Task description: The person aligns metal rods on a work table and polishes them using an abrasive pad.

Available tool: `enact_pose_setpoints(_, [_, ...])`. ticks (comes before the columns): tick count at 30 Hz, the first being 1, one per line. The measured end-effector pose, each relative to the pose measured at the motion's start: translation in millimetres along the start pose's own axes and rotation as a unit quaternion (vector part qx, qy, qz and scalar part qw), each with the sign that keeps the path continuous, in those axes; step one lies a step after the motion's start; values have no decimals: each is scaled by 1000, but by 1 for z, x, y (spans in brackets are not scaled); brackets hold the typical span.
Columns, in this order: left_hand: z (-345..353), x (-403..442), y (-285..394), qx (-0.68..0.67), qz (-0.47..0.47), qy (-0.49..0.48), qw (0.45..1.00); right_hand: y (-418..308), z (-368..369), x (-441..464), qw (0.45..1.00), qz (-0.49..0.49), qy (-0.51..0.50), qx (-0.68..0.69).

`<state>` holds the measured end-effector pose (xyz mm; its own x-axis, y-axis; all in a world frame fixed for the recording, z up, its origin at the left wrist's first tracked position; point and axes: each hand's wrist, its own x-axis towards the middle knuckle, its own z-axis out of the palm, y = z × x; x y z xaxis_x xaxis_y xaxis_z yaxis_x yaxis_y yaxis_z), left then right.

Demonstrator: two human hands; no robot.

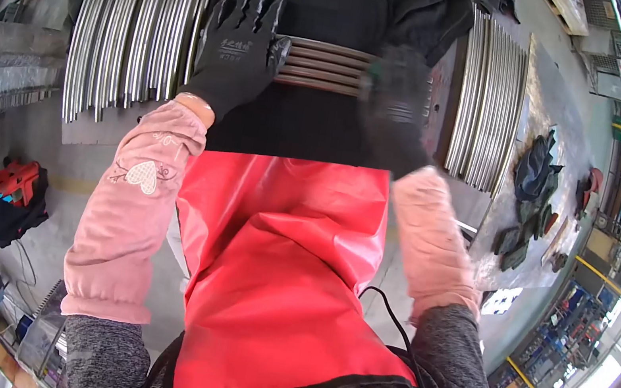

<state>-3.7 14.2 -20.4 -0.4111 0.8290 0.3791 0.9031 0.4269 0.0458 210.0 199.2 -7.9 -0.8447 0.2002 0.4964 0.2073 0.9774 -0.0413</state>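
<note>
Several short metal tubes point(325, 68) lie side by side, crosswise in front of me, on a black cloth point(297, 124). My left hand point(240, 47), in a dark coated work glove, rests flat at their left ends. Its fingers stretch forward and apart, with the thumb against the tubes. Over the right ends is my right hand point(397, 98), gloved the same way. Motion smears its fingers, so their grip on the tubes cannot be made out. Both gloves hide the tube ends.
Long shiny metal tubes point(143, 24) lie in a row to the left, with another row point(489, 100) to the right. A bunched dark cloth point(426, 10) sits beyond my right hand. Farther right, dark gloves point(530, 203) lie on a sheet-covered table point(489, 261).
</note>
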Motion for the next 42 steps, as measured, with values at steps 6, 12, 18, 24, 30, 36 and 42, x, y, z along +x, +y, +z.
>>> enact_pose_setpoints(6, [9, 13, -2, 17, 13, 18, 1000, -19, 1, 25, 997, 20, -20, 69])
enact_pose_setpoints(12, [15, 13, -6, 16, -4, 25, 1000, 11, 12, -9, 997, 53, 2, -56])
enact_pose_setpoints(18, [16, 23, -9, 11, -6, 13, 1000, -26, 13, 24, 997, 61, -44, 7])
enact_pose_setpoints(24, [14, 38, -12, 12, 0, 21, 1000, 25, -9, -6, 988, 146, -36, -25])
enact_pose_setpoints(30, [26, 44, -24, 18, 17, 47, 999, -55, 24, 56, 995, 83, -14, 43])
enact_pose_setpoints(36, [-3, 153, 9, -108, 192, 121, 968, -54, 31, 61, 991, 84, 9, 99])
enact_pose_setpoints(42, [42, 263, 100, -96, 546, -15, 832, -56, 26, 62, 986, 103, 30, 129])
